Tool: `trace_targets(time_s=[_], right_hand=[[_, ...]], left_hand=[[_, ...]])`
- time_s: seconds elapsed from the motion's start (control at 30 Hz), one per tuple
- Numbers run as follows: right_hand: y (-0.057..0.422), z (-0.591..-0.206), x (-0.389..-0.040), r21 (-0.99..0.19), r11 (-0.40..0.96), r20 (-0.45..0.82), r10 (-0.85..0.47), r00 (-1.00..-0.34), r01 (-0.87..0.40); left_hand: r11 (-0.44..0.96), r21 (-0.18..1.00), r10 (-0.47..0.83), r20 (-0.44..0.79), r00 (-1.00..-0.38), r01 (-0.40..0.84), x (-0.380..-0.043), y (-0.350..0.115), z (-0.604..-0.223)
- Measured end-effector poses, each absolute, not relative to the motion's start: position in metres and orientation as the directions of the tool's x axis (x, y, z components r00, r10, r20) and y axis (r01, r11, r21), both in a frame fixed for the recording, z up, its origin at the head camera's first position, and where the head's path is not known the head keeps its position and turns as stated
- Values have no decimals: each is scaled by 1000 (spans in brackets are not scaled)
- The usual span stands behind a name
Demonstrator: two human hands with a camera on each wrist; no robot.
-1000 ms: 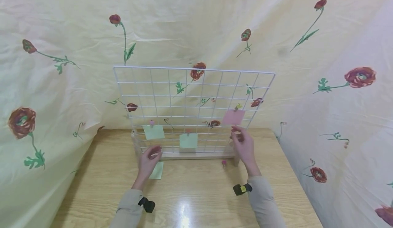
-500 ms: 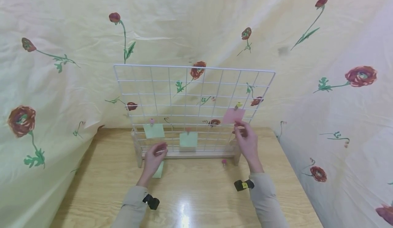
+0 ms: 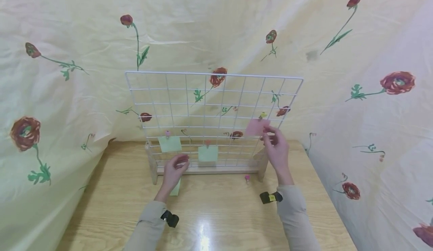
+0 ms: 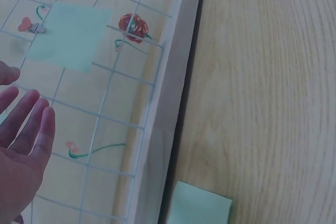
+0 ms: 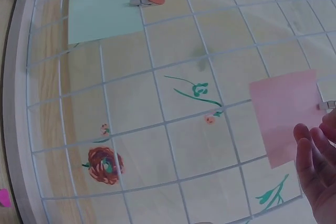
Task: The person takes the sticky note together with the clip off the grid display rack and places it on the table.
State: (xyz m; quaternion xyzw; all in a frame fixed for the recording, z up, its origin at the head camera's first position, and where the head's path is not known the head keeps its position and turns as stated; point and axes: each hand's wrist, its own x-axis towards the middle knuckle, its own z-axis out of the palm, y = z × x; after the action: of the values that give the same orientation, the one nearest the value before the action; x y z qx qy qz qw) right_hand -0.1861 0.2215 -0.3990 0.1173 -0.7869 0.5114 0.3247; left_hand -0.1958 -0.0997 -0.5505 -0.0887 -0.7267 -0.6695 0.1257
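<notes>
A pink paper note [image 3: 253, 127] hangs from a yellow-topped clip [image 3: 263, 115] on the right of the white wire grid [image 3: 194, 111]. My right hand [image 3: 279, 149] is at the note's lower right corner, and its fingertips overlap the paper in the right wrist view. The fingers of that hand [image 5: 317, 174] are loosely bent. My left hand [image 3: 173, 173] is raised before the lower grid with relaxed fingers, holding nothing. It is between two clipped mint notes, one on the left [image 3: 170, 144] and one in the middle [image 3: 208, 154], the latter under a heart-topped clothespin [image 5: 149, 0].
The grid stands in a wooden base [image 3: 216, 170] on the wooden table [image 3: 216, 209]. A mint note pad [image 4: 202, 205] lies before the base, partly behind my left hand in the head view. A pink-topped clip [image 3: 247, 178] lies near the right foot. Flowered cloth [image 3: 203, 29] hangs behind.
My right hand has moved up and right, from below the pink note to its lower right corner. My left hand has shifted right and slightly up, toward the middle mint note.
</notes>
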Motion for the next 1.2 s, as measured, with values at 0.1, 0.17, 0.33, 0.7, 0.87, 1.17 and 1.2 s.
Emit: trace_targets(time_s=[0.1,0.17,0.33,0.7,0.87,1.17,1.2], right_hand=[[222,-394,-186,-725,468,632,159,-758,-506],[222,-391,-186,-719,475,639,164,-752,-507],[221,-381,-189,-711,472,655,171,-736,-522],[220,-361,-199,-682,471,693,170,-701,-560],[223,-360,-205,-692,483,676,173,-716,-536],[233,-375,-227,-590,582,750,138,-647,-560],[233,-375,-228,-583,587,753,133,-644,-562]], left_hand=[[82,952,-27,297,-954,294,-195,-97,-541],[85,949,-10,306,-952,305,-192,-95,-532],[78,941,26,328,-944,329,-188,-92,-516],[44,945,32,322,-946,323,-206,-81,-529],[39,942,74,330,-941,333,-204,-74,-512],[36,910,148,404,-903,414,-197,-59,-471],[37,906,153,413,-898,423,-197,-56,-468]])
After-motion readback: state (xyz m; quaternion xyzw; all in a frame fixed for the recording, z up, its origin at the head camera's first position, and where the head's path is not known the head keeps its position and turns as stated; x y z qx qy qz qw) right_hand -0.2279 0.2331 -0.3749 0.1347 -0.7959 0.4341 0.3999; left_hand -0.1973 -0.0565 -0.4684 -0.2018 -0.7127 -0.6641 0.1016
